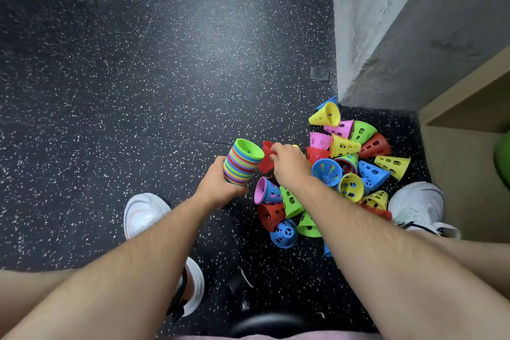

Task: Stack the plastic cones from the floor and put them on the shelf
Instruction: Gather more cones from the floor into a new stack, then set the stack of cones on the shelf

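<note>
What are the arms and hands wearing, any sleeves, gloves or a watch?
Both forearms are bare up to the frame's edge, with visible hair and no sleeves. The left hand and right hand are ungloved; no watch, band or ring shows on the sides facing the camera.

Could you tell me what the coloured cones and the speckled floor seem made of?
The perforated coloured cones look like thin moulded plastic: saturated colour, slight sheen, punched holes. The black white-flecked floor looks like matt rubber tiling, judging by flecks and a seam.
</note>
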Motion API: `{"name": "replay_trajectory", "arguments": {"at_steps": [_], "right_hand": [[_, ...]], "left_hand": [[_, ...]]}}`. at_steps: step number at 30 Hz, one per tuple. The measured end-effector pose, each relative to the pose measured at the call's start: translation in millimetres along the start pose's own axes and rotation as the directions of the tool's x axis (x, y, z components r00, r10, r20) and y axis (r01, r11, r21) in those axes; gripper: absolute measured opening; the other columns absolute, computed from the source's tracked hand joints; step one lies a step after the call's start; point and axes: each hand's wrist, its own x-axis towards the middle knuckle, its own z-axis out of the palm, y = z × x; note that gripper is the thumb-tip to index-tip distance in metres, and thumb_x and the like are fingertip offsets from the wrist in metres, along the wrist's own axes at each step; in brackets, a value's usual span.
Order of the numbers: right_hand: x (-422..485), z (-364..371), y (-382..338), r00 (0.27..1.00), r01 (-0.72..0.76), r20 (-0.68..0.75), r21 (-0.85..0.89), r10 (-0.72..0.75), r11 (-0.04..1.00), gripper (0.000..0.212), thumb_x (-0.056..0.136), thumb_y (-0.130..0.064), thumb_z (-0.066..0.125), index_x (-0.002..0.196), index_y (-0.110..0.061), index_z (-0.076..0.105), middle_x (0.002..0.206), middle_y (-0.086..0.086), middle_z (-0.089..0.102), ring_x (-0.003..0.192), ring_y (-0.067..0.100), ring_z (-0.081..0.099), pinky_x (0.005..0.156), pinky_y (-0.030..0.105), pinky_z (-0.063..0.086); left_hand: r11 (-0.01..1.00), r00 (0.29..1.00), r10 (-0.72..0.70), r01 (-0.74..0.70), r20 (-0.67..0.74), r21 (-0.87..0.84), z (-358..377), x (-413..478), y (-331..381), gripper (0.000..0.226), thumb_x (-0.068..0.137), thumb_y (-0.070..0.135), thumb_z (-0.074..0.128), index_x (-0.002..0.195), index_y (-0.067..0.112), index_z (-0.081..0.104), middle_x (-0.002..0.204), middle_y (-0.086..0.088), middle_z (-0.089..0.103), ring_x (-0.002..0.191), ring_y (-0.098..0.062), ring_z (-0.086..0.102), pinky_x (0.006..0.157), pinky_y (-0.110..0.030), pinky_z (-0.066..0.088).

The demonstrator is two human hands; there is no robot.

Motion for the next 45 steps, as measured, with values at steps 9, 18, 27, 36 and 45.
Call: {"name": "replay_trajectory", "arguments": {"at_steps": [9, 18, 27, 36, 45], "right_hand": [[4, -30, -1, 0.977, 0.019, -0.201, 0.428, 0.075, 0.904, 0.025, 0.104, -0.018, 0.042, 0.122, -0.01, 0.057, 0.122, 0.01, 0.056, 0.107, 0.025, 0.053, 0.084, 0.025, 0.035], [-25, -53, -9, 0.975, 0.223, -0.106, 0.369, -0.197, 0.902, 0.024, 0.103, -0.019, 0.043, 0.121, -0.014, 0.057, 0.109, 0.006, 0.062, 0.103, 0.022, 0.055, 0.087, 0.032, 0.042], [-39, -173, 19, 0.957, 0.212, -0.255, 0.308, -0.135, 0.927, 0.086, 0.085, -0.023, 0.067, 0.151, -0.049, 0.017, 0.142, 0.002, 0.041, 0.128, 0.019, 0.045, 0.111, 0.036, 0.037], [-103, -400, 63, 0.703, 0.158, -0.709, 0.089, -0.049, 0.983, 0.064, 0.088, -0.047, 0.062, 0.143, -0.049, 0.029, 0.123, 0.005, 0.05, 0.11, 0.024, 0.056, 0.096, 0.036, 0.047], [-206, -547, 62, 0.448, 0.032, -0.888, 0.128, 0.1, 0.991, 0.056, 0.096, -0.045, 0.055, 0.149, -0.034, 0.037, 0.108, 0.0, 0.045, 0.098, 0.012, 0.051, 0.08, 0.014, 0.031]], "left_hand": [[0.998, 1.0, 0.004, -0.003, -0.014, 0.055, 3, -1, 4, 0.053, 0.065, 0.017, 0.084, 0.103, 0.024, 0.048, 0.077, -0.002, 0.065, 0.049, -0.006, 0.055, 0.052, -0.023, 0.044], [0.999, 0.999, 0.035, -0.036, 0.013, 0.01, 4, -2, 25, 0.047, 0.06, 0.019, 0.08, 0.099, 0.018, 0.052, 0.068, -0.007, 0.063, 0.044, -0.018, 0.053, 0.044, -0.035, 0.046], [0.927, 0.944, 0.328, -0.33, -0.04, -0.178, 22, 13, 171, 0.073, 0.051, 0.034, 0.089, 0.114, 0.033, 0.05, 0.105, 0.003, 0.065, 0.079, -0.007, 0.068, 0.073, -0.033, 0.06], [0.637, 0.656, 0.748, -0.665, 0.104, -0.391, 18, -58, 414, 0.091, 0.048, 0.031, 0.093, 0.126, 0.022, 0.048, 0.126, -0.002, 0.057, 0.078, -0.006, 0.068, 0.065, -0.022, 0.056], [0.485, 0.434, 0.871, -0.682, 0.231, -0.548, 7, -153, 573, 0.086, 0.046, 0.024, 0.087, 0.13, 0.028, 0.069, 0.134, -0.004, 0.066, 0.118, -0.029, 0.068, 0.099, -0.048, 0.056]]}}
